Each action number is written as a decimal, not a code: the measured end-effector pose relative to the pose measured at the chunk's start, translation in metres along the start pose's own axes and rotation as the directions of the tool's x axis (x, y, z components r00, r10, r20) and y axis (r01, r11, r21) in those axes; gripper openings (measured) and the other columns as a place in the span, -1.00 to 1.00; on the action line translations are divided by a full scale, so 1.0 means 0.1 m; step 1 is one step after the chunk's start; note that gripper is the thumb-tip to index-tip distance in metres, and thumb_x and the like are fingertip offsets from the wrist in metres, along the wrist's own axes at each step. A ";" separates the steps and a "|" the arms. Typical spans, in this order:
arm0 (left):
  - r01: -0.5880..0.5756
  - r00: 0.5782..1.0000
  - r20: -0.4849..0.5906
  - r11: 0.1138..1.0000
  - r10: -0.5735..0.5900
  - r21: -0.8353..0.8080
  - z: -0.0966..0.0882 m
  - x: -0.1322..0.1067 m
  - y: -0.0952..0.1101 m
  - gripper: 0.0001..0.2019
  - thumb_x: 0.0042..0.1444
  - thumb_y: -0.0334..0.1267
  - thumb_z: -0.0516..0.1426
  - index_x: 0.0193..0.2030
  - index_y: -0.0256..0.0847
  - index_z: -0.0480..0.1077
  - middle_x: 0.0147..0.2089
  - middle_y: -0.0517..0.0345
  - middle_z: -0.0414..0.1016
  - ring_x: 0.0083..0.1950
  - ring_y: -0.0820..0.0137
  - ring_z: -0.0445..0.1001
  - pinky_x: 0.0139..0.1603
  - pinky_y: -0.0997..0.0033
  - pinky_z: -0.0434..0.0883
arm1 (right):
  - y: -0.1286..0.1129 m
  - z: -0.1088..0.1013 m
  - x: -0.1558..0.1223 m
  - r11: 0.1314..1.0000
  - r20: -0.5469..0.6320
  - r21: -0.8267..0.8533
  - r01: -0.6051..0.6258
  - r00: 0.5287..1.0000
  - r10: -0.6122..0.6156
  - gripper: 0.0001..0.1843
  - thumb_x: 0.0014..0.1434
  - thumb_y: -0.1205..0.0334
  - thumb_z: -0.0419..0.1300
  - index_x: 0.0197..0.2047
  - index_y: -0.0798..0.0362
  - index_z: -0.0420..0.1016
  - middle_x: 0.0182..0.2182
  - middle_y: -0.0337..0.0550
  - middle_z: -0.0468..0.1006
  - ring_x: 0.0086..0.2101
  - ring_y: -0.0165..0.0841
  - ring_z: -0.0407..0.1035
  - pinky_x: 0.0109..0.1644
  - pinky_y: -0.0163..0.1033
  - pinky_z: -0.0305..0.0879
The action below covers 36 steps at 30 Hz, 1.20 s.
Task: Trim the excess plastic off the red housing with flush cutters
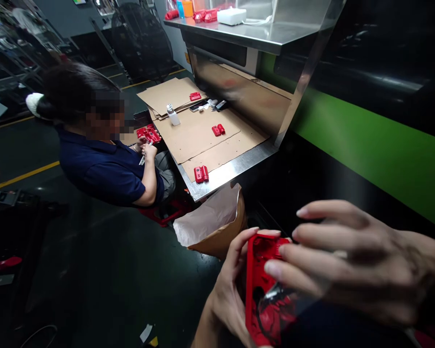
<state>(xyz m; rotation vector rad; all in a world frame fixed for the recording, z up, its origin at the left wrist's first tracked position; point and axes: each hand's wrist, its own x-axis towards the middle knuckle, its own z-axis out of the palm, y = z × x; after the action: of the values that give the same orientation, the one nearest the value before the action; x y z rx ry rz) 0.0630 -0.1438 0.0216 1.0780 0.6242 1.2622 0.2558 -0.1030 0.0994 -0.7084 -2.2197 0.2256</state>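
My left hand [226,295] is closed round a red plastic housing [253,295], gripping its edge at the lower right of the view. The open inside faces me, with moulded ribs, a dark round spot and a dark cable-like strand. Over the housing's right side reaches my right hand [351,256], slightly blurred, its fingers stretched out and apart. Its lower fingertips overlap the housing; whether they touch the inside I cannot tell. Below these fingers shows something clear and shiny, like film [293,299], partly hidden.
A co-worker [101,159] sits left of the cardboard-covered bench [188,140], handling red parts. Red pieces [201,174] and a small bottle [173,116] stand on it. A lined paper bag [217,232] is below the bench corner. A steel shelf [261,36] overhangs the bench.
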 end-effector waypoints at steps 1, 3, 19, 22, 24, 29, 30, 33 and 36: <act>-0.067 0.998 -0.003 0.998 0.067 -0.012 -0.01 0.00 0.02 -0.29 0.13 -0.18 0.35 0.39 0.06 0.23 0.34 -0.02 0.41 0.29 0.08 0.46 0.35 0.08 0.42 | 0.09 -0.11 0.04 0.998 0.024 0.001 0.064 0.998 -0.064 -0.69 0.49 0.16 0.02 0.17 -0.09 0.47 -0.19 -0.21 0.59 -0.10 -0.26 0.46 0.23 0.10 0.40; -0.151 0.989 0.000 0.989 0.151 -0.009 -0.06 0.01 0.01 -0.12 -0.02 -0.23 0.45 0.42 0.04 0.18 0.39 -0.02 0.34 0.34 0.08 0.41 0.38 0.17 0.39 | 0.20 -0.22 0.08 0.991 0.085 0.100 0.088 0.992 -0.097 -0.64 0.36 0.05 0.25 0.12 0.05 0.43 -0.21 -0.10 0.52 -0.10 -0.22 0.42 0.11 0.01 0.46; -0.091 0.996 -0.034 0.991 0.088 -0.103 -0.08 0.05 -0.18 0.27 -0.55 -0.05 0.58 0.42 0.16 0.17 0.48 0.10 0.22 0.38 0.13 0.36 0.43 0.44 0.26 | -0.08 0.29 -0.18 0.632 0.263 0.672 -0.385 0.923 0.282 -0.75 0.27 0.11 0.36 -0.28 -0.03 0.36 -0.39 -0.27 0.61 -0.38 -0.41 0.46 -0.23 -0.28 0.32; -0.047 0.996 -0.076 0.996 0.041 -0.073 -0.03 0.04 -0.18 0.26 -0.56 -0.12 0.60 0.40 0.20 0.20 0.45 0.14 0.26 0.31 0.21 0.44 0.40 0.50 0.28 | -0.12 0.32 -0.21 0.688 0.216 0.593 -0.419 0.906 0.365 -0.68 0.25 0.01 0.37 -0.30 -0.03 0.34 -0.42 -0.32 0.52 -0.43 -0.45 0.37 -0.29 -0.31 0.26; -0.033 0.995 -0.100 0.997 0.026 -0.071 0.02 0.05 -0.17 0.22 -0.54 -0.10 0.60 0.38 0.18 0.23 0.36 0.12 0.37 0.22 0.19 0.51 0.35 0.44 0.38 | -0.15 0.35 -0.22 0.761 0.142 0.524 -0.382 0.921 0.364 -0.65 0.35 -0.09 0.23 -0.30 -0.02 0.30 -0.45 -0.31 0.46 -0.45 -0.44 0.31 -0.30 -0.28 0.22; -0.120 0.987 -0.115 0.992 0.116 -0.028 0.09 0.11 -0.15 0.12 -0.44 0.13 0.54 0.36 0.25 0.24 0.27 0.14 0.45 0.15 0.13 0.56 0.25 0.31 0.49 | -0.20 0.45 -0.24 0.788 0.051 0.504 -0.355 0.922 0.383 -0.61 0.38 -0.15 0.16 -0.30 -0.02 0.28 -0.46 -0.30 0.43 -0.45 -0.42 0.28 -0.32 -0.26 0.20; -0.135 0.984 -0.120 0.991 0.132 -0.020 0.10 0.12 -0.15 0.13 -0.44 0.14 0.54 0.36 0.24 0.23 0.31 0.14 0.42 0.17 0.13 0.55 0.27 0.33 0.48 | -0.20 0.47 -0.24 0.773 0.042 0.523 -0.359 0.917 0.398 -0.63 0.38 -0.12 0.17 -0.29 -0.02 0.28 -0.45 -0.29 0.44 -0.44 -0.42 0.28 -0.32 -0.27 0.20; -0.165 0.979 -0.120 0.986 0.163 -0.004 0.09 0.13 -0.18 0.16 -0.45 0.17 0.53 0.38 0.18 0.21 0.32 0.11 0.40 0.23 0.12 0.51 0.31 0.36 0.44 | -0.22 0.47 -0.24 0.751 0.020 0.556 -0.356 0.909 0.416 -0.74 0.39 0.05 0.17 -0.28 -0.02 0.28 -0.43 -0.27 0.46 -0.43 -0.41 0.30 -0.32 -0.27 0.22; -0.154 0.979 -0.135 0.988 0.153 -0.002 0.09 0.15 -0.20 0.16 -0.49 0.23 0.52 0.36 0.22 0.24 0.30 0.12 0.44 0.20 0.11 0.52 0.30 0.33 0.44 | -0.23 0.46 -0.25 0.781 -0.006 0.538 -0.317 0.925 0.380 -0.78 0.38 0.05 0.15 -0.25 -0.03 0.27 -0.42 -0.26 0.48 -0.42 -0.39 0.31 -0.30 -0.24 0.24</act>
<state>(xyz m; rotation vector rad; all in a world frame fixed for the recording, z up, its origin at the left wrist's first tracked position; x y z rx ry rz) 0.0829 -0.1308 0.0104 1.0531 0.6434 1.4803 0.2259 -0.1329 0.0611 -0.7876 -1.7689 0.9268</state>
